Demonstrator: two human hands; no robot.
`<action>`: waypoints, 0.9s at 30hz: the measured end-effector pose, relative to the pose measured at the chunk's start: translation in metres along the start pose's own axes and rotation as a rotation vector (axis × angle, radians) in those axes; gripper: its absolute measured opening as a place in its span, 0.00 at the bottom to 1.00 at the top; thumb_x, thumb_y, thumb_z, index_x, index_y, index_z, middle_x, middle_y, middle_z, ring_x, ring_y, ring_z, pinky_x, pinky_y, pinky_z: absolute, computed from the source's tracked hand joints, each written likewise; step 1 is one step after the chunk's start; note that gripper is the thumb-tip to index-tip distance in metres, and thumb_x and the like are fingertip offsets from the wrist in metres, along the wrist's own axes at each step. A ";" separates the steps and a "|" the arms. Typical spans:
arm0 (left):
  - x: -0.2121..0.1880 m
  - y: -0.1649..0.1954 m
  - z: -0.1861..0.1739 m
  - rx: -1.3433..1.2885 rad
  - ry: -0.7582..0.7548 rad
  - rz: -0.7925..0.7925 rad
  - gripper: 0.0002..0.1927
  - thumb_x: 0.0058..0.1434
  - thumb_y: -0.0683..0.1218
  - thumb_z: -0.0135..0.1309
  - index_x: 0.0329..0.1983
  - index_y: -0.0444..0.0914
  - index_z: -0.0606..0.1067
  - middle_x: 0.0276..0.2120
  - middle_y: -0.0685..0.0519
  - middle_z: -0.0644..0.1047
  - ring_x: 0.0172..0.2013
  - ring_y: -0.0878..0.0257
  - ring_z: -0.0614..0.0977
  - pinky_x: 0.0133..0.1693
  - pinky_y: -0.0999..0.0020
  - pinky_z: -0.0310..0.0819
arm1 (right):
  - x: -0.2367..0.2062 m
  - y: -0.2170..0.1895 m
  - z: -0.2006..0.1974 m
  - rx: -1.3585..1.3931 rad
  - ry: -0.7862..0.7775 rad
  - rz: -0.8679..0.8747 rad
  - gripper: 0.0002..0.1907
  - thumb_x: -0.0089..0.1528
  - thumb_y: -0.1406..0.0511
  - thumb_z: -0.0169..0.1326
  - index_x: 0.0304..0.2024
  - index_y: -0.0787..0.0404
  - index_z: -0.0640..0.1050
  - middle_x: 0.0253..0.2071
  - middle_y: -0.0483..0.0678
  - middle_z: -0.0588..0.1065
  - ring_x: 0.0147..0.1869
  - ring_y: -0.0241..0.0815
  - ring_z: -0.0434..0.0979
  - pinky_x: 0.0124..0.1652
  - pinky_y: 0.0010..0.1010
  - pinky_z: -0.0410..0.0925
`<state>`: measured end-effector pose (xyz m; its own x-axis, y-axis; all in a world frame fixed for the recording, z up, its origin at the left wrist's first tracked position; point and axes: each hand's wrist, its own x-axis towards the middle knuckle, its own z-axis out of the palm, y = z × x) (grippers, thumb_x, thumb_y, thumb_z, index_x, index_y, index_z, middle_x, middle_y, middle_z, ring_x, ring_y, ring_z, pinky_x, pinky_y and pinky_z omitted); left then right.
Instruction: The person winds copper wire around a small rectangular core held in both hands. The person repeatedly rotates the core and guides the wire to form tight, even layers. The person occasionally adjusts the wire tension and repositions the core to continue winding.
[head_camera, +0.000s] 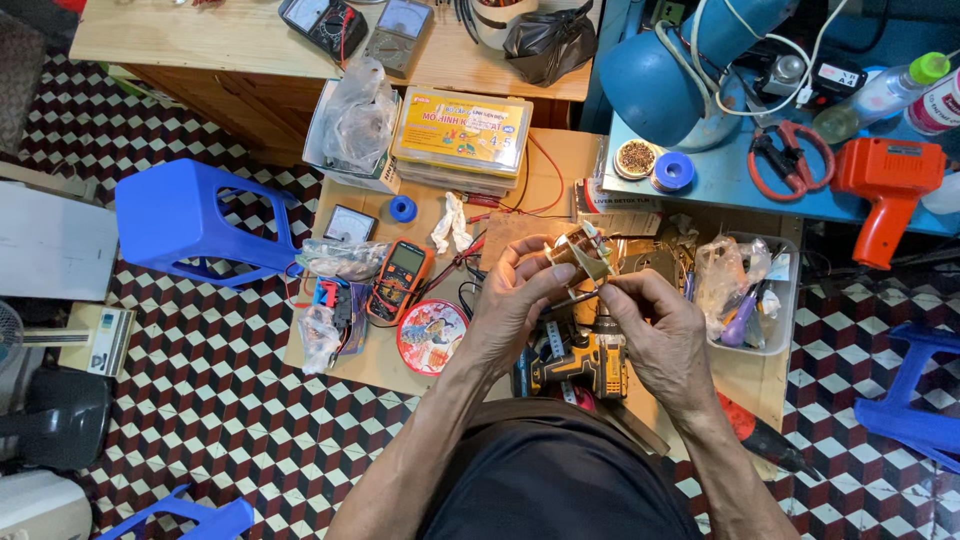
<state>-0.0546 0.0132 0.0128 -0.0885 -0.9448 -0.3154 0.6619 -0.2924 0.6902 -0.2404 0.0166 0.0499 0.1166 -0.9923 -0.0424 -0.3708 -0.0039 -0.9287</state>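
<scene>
Small transformer-like part (580, 255), a brownish block with a pale frame, sits raised above the bench (545, 165) between both hands, at about the middle of the view. Fingers (530, 262) of the left hand (515, 300) are closed on its left side, thumb and forefinger clamped on the body, which appears to steady it for close inspection. Fingers (618, 285) of the right hand (655, 330) are pinched together at its lower right edge; whether they grip a wire, a tab or a thin tool cannot be told at this size. Directly below the hands lies a yellow and black cordless drill (585, 365), near the person's lap and within easy reach. Left of the left hand, on the bench, rest a round red tin lid (430, 337) and an orange-cased multimeter (398, 280), its leads trailing toward the centre. Just beside the right hand stands a clear plastic tray (783, 300) holding bags and small tools, judged to be kept there for quick access. Farther back are a stack of flat yellow-lidded boxes (462, 135), a small blue tape roll (402, 208) and a white crumpled rag (450, 222). On the blue surface at upper right lie red-handled cutters (790, 160) and an orange heat gun (885, 185). A blue plastic stool (195, 220) lies tipped on the chequered floor (220, 400) at left.
</scene>
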 end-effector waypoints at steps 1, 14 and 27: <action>0.000 0.000 0.000 -0.002 -0.004 -0.004 0.36 0.57 0.44 0.65 0.63 0.35 0.59 0.50 0.44 0.78 0.50 0.60 0.81 0.54 0.67 0.76 | 0.000 0.000 0.000 0.000 0.004 -0.002 0.08 0.66 0.63 0.57 0.41 0.63 0.81 0.29 0.39 0.75 0.32 0.26 0.71 0.32 0.21 0.66; -0.002 -0.006 0.003 0.013 0.019 0.058 0.34 0.59 0.43 0.64 0.63 0.34 0.60 0.50 0.45 0.78 0.49 0.62 0.81 0.51 0.69 0.77 | -0.001 0.000 0.003 -0.014 0.027 0.012 0.10 0.67 0.62 0.57 0.41 0.63 0.81 0.28 0.40 0.73 0.32 0.27 0.69 0.32 0.22 0.64; -0.005 -0.003 0.004 0.204 0.050 0.156 0.35 0.56 0.43 0.66 0.62 0.32 0.60 0.53 0.43 0.75 0.51 0.61 0.81 0.53 0.66 0.79 | -0.001 -0.017 0.000 -0.030 0.009 -0.017 0.10 0.66 0.63 0.58 0.41 0.65 0.81 0.29 0.43 0.76 0.33 0.31 0.73 0.32 0.25 0.67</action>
<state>-0.0593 0.0186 0.0147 0.0435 -0.9739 -0.2229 0.5001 -0.1719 0.8487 -0.2341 0.0181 0.0653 0.1145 -0.9931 -0.0233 -0.3960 -0.0241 -0.9180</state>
